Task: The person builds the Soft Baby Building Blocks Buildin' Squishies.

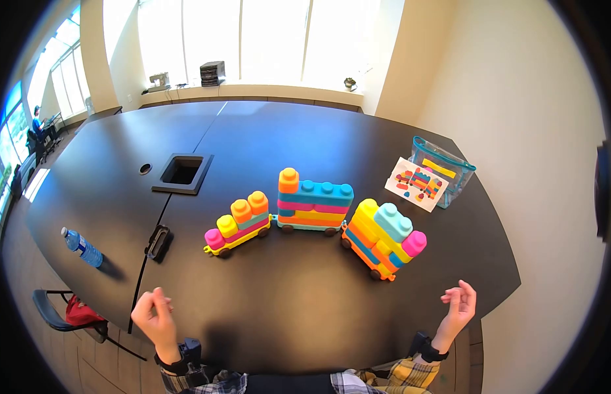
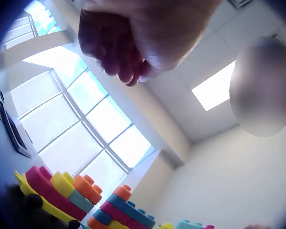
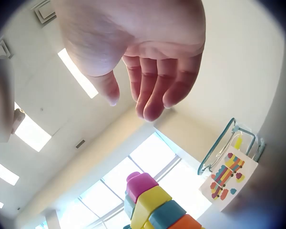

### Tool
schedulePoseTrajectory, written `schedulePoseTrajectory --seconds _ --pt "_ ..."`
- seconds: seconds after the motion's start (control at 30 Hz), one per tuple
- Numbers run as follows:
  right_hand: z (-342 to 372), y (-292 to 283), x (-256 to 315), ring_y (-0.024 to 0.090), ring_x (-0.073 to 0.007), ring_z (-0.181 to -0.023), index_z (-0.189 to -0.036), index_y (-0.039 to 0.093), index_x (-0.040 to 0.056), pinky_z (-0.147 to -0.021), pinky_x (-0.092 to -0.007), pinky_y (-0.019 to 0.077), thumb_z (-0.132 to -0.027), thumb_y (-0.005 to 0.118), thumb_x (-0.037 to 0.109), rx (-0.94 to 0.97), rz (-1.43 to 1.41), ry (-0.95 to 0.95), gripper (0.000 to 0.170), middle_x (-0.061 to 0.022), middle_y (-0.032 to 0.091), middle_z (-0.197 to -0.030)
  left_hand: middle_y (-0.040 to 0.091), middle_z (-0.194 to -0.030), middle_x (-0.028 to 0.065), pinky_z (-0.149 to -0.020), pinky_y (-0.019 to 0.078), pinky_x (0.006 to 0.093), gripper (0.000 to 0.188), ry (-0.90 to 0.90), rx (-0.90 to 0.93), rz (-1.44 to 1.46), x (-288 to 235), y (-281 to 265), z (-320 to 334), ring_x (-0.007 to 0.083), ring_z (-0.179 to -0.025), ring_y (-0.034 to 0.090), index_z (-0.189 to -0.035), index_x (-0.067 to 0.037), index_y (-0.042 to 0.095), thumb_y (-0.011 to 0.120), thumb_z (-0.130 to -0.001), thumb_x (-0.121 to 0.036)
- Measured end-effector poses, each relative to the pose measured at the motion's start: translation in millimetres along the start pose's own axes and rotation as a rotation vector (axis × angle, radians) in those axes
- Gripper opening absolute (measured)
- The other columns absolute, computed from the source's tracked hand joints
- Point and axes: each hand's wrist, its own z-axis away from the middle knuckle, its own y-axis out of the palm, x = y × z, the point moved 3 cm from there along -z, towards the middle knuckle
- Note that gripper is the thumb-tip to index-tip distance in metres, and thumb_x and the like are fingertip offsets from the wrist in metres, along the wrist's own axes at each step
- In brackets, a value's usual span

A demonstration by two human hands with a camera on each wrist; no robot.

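Observation:
A toy train of building blocks stands on the dark table in three linked wagons: a low yellow-based wagon at left, a taller wagon with a blue top in the middle, and an orange-based wagon at right. My left hand hovers over the near left of the table, fingers loosely curled around nothing. On the other side my right hand is raised near the table's right edge, its relaxed fingers bent and holding nothing. Both hands are apart from the train.
A picture card leans against a clear zip bag at the back right. A water bottle and a black oblong fitting are at left, with a square table opening behind. A chair stands at lower left.

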Motion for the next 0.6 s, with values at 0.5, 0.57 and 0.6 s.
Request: schedulePoseTrajectory --seconds 0.5,0.57,0.6 --pt "18 -67 76 0.058 -0.0137 -0.077 -0.107 0.072 -0.0004 -0.078 -0.0299 0.0507 -0.111 0.057 0.018 -0.419 0.385 -0.308 0.024 -0.0033 0.062 -0.081 0.054 -0.066 -0.0008 -0.056 0.0349 0.0231 0.044 0.085 -0.455 -0.246 41 -131 -31 0.0060 -0.059 0.045 -0.074 -0.001 0.059 0.059 -0.112 -0.023" --pt "19 -73 82 0.058 -0.0144 -0.075 -0.107 0.072 -0.0016 -0.077 -0.0300 0.0509 -0.111 0.057 0.015 -0.443 0.402 -0.308 0.023 -0.0041 0.063 -0.080 0.052 -0.066 -0.0025 -0.055 0.0334 0.0225 0.044 0.111 -0.485 -0.224 41 -139 -33 0.0045 -0.058 0.044 -0.074 -0.003 0.058 0.059 -0.113 -0.025" --pt "19 -76 83 0.059 -0.0151 -0.073 -0.107 0.072 -0.0028 -0.077 -0.0300 0.0511 -0.111 0.056 0.013 -0.465 0.417 -0.310 0.022 -0.0049 0.064 -0.080 0.049 -0.066 -0.0042 -0.054 0.0319 0.0219 0.044 0.136 -0.518 -0.202 41 -143 -33 0.0030 -0.058 0.042 -0.075 -0.004 0.058 0.058 -0.113 -0.027"
